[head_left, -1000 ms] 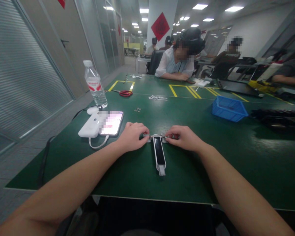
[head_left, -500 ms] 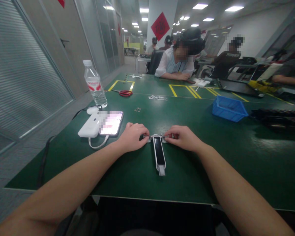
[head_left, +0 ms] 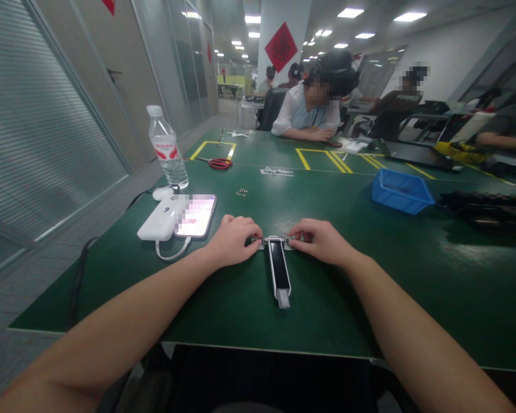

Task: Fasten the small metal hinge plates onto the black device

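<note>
A long, narrow piece with a white rim and a dark middle (head_left: 279,265) lies on the green table in front of me, with a pale grey tab (head_left: 284,299) at its near end. Across its far end runs a thin metal crosspiece (head_left: 275,238) with small plates at both sides. My left hand (head_left: 236,241) pinches the left end of this crosspiece between thumb and fingers. At the right end, my right hand (head_left: 320,241) is closed in a similar pinch. Fingertips partly hide both ends.
Left of my hands are a phone (head_left: 198,215), a white power bank (head_left: 157,221) and a water bottle (head_left: 167,149). Farther off lie small rings (head_left: 241,193), red-handled scissors (head_left: 219,163) and metal strips (head_left: 276,171). A blue bin (head_left: 402,192) stands right. Opposite, a person (head_left: 307,112) leans on the table.
Both hands keep their pinch on the metal crosspiece, and the long piece lies as before. Only a very slight shift of the whole view shows.
</note>
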`<state>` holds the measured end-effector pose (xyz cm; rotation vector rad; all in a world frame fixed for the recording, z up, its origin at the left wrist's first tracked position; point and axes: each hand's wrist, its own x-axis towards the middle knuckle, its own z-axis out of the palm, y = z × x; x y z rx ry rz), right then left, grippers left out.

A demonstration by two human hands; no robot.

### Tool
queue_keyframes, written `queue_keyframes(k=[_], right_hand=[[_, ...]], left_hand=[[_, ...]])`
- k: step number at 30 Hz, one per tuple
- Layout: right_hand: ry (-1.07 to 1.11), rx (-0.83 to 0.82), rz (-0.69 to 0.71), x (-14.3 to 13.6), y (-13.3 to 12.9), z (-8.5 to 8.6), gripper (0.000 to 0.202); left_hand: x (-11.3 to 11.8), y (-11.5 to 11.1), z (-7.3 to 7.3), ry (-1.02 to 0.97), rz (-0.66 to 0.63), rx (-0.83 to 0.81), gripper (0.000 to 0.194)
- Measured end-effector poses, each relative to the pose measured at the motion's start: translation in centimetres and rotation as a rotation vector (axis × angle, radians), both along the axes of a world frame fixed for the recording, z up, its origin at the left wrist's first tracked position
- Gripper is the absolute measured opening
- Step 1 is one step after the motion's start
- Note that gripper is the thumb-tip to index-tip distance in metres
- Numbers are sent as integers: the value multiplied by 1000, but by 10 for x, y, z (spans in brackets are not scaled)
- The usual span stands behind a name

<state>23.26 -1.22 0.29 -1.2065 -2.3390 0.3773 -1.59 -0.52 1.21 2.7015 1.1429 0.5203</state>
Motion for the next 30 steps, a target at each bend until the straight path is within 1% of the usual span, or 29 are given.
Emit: queue_keyframes(k=[7,10,14,19,24,27,30], right_hand=[[42,11,-5,0,0,-1,12],[52,11,10,0,1,-2,10],[56,1,6,-1,1,-3,13],[75,-33,27,-1,1,-4,12],[60,-51,1,0,2,-6,11],[70,-54,-23,-1,2,-7,14],[71,-51,-9,-1,2,-8,15]], left_hand=[[-1,2,-4,17,-6,18,14],[-1,1,-4,21,-9,27,14],[-1,0,-2,15,-4,26,14],[0,1,-4,12,-3,28,14],[0,1,-5,19,-5,30,14],[0,1,-5,17,-2,24,14],[0,1,-4,16,-5,27,14]])
